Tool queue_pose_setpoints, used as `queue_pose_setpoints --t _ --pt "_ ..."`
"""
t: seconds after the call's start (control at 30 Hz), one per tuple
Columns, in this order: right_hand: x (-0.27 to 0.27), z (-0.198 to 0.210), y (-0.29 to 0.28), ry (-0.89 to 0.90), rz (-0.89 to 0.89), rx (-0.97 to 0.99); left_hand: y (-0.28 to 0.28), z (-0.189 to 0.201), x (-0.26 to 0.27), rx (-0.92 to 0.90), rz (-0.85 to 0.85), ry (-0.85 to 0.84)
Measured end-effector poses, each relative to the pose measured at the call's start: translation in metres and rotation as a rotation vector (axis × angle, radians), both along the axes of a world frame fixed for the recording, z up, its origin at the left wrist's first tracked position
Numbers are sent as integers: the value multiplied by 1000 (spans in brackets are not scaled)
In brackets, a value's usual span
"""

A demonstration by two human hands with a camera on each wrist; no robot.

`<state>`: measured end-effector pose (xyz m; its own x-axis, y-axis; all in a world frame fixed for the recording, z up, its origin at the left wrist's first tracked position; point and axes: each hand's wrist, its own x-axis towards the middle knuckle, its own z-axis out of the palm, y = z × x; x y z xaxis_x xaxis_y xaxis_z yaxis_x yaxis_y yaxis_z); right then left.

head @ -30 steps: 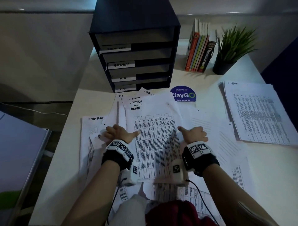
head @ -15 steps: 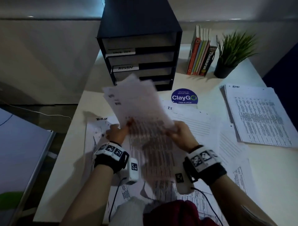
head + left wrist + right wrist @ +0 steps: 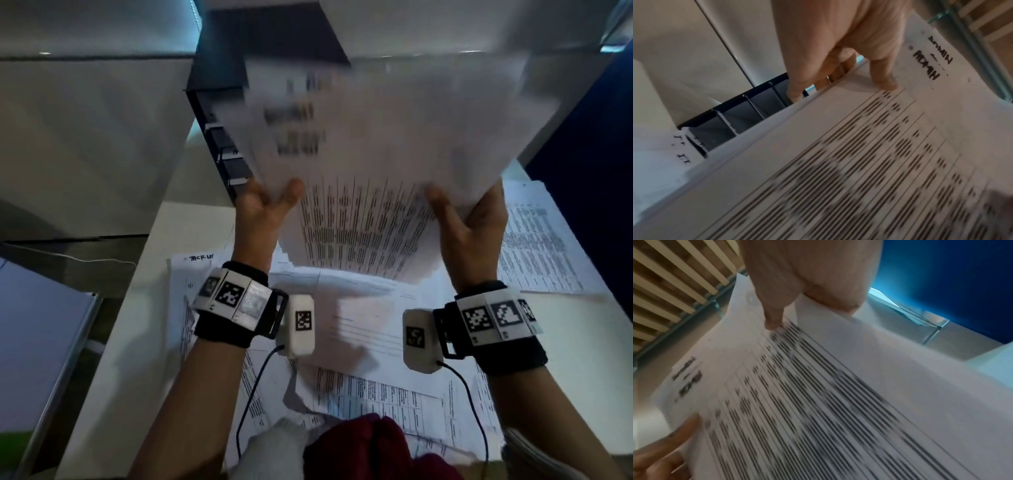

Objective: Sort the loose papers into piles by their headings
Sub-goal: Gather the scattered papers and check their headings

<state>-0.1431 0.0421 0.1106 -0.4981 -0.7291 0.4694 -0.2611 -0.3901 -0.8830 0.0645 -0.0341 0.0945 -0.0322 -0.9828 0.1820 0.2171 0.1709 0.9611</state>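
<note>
My left hand and right hand each pinch a side of the sheaf, lifted mid-frame above the bench. Headings read ADMIN; I'd square the edges, then lay it on the stack at right.

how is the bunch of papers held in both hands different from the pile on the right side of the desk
The held bunch is lifted off the desk, tilted and blurred; the right pile lies flat and sharp. The left hand and right hand pinch the held bunch at its sides; nothing touches the right pile. The held bunch's top sheets sit staggered; the right pile looks squarer. Both carry dense printed tables.
</note>
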Motion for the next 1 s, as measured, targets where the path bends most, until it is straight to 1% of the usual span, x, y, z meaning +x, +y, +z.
queue_pose_setpoints --t 0.1,0.2,0.3,0.4,0.47,0.53,0.67,0.77,0.83,0.9,1.0 --pt "2 -15 6 -111 15 38 14 -16 -4 72 -53 -94" --pt "4 -29 9 -202 22 71 23 -34 -9 149 -25 -193" --pt "0 -44 8 -198 55 128 24 -41 -15 207 11 -262" --pt "-12 -57 9 -175 68 189 23 -28 -31 190 6 -329" --pt "-26 -63 12 -178 58 226 19 -13 -47 155 -9 -311" --pt "-46 -66 16 -157 31 265 13 0 -66 142 21 -265" --pt "-100 -72 28 -70 -34 360 -5 18 -115 214 49 -147" --pt "-143 -68 36 -99 -74 387 -19 20 -160 238 34 -141" --pt "-174 -67 38 -171 -141 401 -22 9 -191 296 -33 -219" --pt "-207 -70 38 -208 -220 415 -19 -11 -223 367 -108 -369" --pt "-251 -81 37 -141 -304 484 -5 -47 -265 411 -218 -620"
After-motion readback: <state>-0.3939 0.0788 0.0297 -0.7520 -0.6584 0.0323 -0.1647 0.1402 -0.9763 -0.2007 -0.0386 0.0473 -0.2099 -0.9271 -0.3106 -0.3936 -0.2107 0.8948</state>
